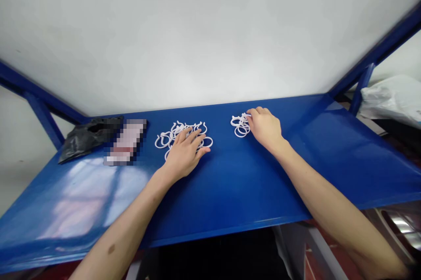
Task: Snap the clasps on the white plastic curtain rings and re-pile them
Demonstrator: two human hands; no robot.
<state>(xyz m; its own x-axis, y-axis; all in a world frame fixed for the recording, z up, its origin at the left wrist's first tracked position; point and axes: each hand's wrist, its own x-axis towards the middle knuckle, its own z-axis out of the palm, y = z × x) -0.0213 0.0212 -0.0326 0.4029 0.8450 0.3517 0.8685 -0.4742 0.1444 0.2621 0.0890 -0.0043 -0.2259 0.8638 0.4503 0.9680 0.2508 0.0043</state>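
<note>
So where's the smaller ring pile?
In the head view, the smaller pile sits right of centre on the blue table, just left of the right hand; the larger pile is under the left hand.

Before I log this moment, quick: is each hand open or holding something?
Left hand: open, spread over the larger pile of white rings.
Right hand: curled at the smaller pile; whether it holds a ring cannot be told.

Smooth plastic rings (179, 128), glossy tabletop (237, 192), wrinkled plastic bag (77, 142), matt wall (210, 39)
</note>
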